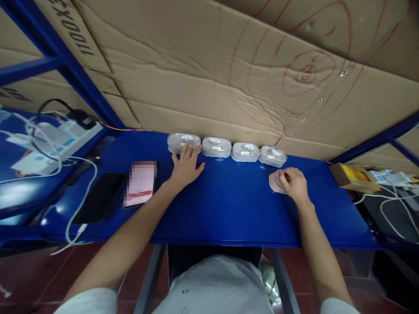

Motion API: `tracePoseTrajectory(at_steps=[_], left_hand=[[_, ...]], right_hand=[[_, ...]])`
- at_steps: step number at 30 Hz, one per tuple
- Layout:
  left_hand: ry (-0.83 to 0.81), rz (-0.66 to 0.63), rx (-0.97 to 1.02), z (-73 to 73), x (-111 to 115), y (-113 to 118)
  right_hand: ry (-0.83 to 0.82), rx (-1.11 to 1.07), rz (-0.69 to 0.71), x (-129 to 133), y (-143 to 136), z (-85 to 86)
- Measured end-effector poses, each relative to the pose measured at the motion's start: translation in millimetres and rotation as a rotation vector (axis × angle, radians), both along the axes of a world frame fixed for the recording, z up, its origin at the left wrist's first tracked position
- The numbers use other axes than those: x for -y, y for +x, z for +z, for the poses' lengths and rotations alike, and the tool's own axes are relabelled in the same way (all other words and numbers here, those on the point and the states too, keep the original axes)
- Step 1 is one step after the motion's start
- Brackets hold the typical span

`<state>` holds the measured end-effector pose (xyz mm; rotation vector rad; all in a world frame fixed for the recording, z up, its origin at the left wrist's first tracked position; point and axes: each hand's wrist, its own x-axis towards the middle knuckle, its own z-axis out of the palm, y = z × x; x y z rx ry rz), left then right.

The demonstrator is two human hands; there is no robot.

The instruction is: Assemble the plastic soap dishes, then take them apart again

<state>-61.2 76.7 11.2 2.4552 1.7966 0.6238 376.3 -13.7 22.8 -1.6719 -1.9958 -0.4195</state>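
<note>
Showing at two o'clock over the blue table [225, 213], a pale plastic piece [274, 182] is pinched in the right hand [296, 185], its fingers narrow; four clear cases [216, 148] stand in a row at twelve, the left hand [186, 168] at eleven, fingers spread wide over the leftmost case [173, 141]; a bright phone [148, 176] lies at nine

On the bench [229, 209]: four cases [216, 147] in a row before the cardboard panel [170, 78], two phones [140, 183] to their left.
</note>
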Motion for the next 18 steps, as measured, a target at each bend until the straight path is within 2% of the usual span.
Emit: tracePoseTrajectory(at_steps=[7, 13, 18], left_hand=[[0.006, -0.01, 0.059, 9.4, 1.0, -3.5], [0.021, 0.07, 0.086, 13.2, -4.8, -16.5], [0.009, 0.124, 0.086, 14.2, -9.1, -24.7]], right_hand=[[0.072, 0.042, -0.198, -7.8, 38.6, -3.5], [0.126, 0.032, -0.43, -28.5, 80.9, -9.4], [0.133, 0.002, -0.5, -48.4, 98.8, -15.1]])
